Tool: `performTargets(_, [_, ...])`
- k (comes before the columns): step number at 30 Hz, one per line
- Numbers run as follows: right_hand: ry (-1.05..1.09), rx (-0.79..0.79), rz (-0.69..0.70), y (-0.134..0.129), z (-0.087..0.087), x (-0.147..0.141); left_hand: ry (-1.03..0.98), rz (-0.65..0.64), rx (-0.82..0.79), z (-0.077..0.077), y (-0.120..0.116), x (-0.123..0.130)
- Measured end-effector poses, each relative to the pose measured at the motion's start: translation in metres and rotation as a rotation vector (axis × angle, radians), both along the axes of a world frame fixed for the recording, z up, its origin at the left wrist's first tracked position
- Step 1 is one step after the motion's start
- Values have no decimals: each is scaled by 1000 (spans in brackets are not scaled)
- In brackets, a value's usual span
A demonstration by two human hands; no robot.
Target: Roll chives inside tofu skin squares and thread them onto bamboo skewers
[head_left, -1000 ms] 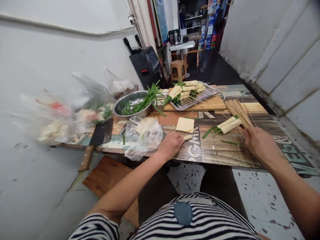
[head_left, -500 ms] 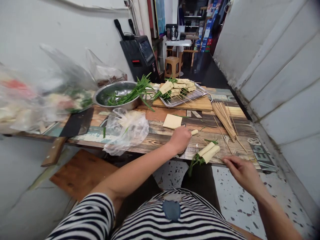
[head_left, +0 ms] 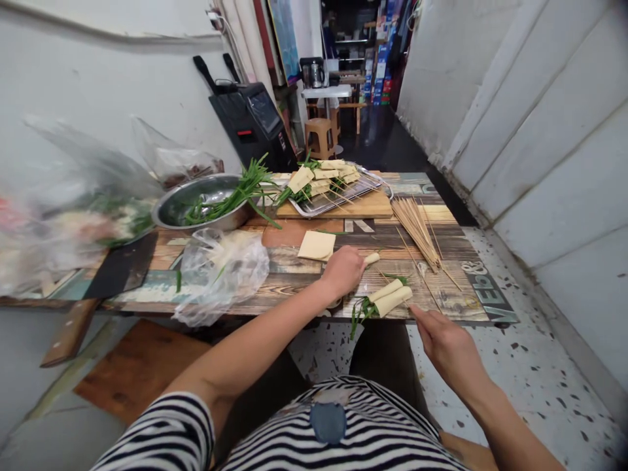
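My left hand [head_left: 345,269] is closed round a small pale roll [head_left: 371,259] whose end sticks out to its right. Beside that hand lies a flat stack of pale tofu sheets [head_left: 316,245]. My right hand [head_left: 444,333] is closed at the right end of a skewered pair of tofu rolls [head_left: 392,297], its fingertips pinched where the stick would be; the stick itself is mostly hidden. Green leaves [head_left: 362,309] hang from the pair's left end, near the table's front edge. Bare wooden skewers [head_left: 417,232] lie in a bundle to the right.
A metal tray [head_left: 314,208] with several finished skewers rests on a wooden board [head_left: 366,206]. To the left are a steel bowl [head_left: 169,208] of greens, a crumpled plastic bag [head_left: 220,268], filled bags [head_left: 78,229] and a cleaver [head_left: 122,265] with its handle over the edge.
The view has shifted, so the table sits further left. The skewered pair now lies flatter at the table edge, and my right hand is closer to its end.
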State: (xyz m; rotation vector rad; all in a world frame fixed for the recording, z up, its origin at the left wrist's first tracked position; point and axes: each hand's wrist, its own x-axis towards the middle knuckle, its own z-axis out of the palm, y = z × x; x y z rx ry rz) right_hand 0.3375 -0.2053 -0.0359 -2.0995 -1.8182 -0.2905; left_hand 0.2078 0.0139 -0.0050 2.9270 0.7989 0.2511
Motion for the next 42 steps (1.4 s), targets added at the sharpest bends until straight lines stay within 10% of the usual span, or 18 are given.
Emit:
performTargets(29, [-9, -57, 24, 24, 13, 0, -95, -108, -68, -3, 9, -1])
performTargets(42, [-116, -246, -5, 80, 19, 3, -119, -163, -139, 1, 13, -2])
